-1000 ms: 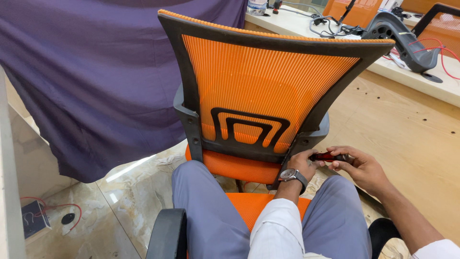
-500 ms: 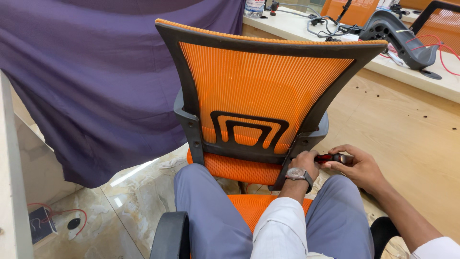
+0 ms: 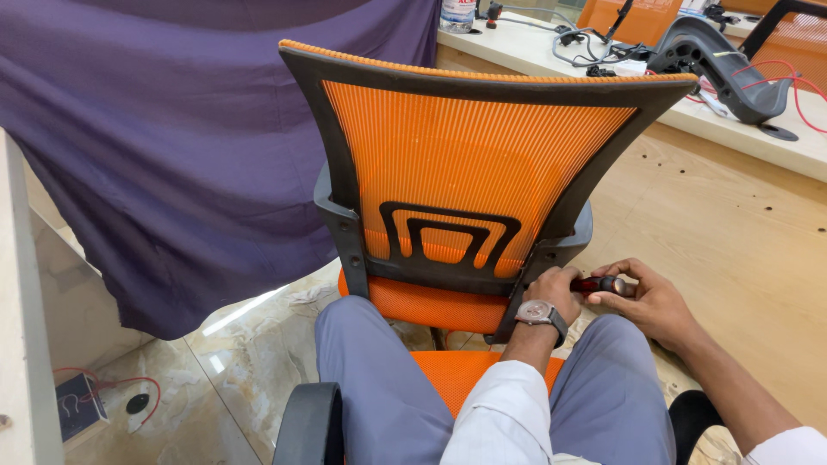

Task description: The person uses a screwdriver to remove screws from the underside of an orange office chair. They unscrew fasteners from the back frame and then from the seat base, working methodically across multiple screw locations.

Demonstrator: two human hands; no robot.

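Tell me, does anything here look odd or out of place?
Yes: a loose black chair part lies on the desk among red wires. Both hands, left and right, hold a red-handled screwdriver at the orange chair.

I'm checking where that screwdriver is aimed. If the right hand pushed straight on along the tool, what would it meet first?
Most likely the left hand, which grips the screwdriver ahead of the right hand; just beyond is the chair's black frame. Depth is unclear.

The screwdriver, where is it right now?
Lower right of the head view: the screwdriver lies level between the left hand and right hand, at the chair back's lower right corner.
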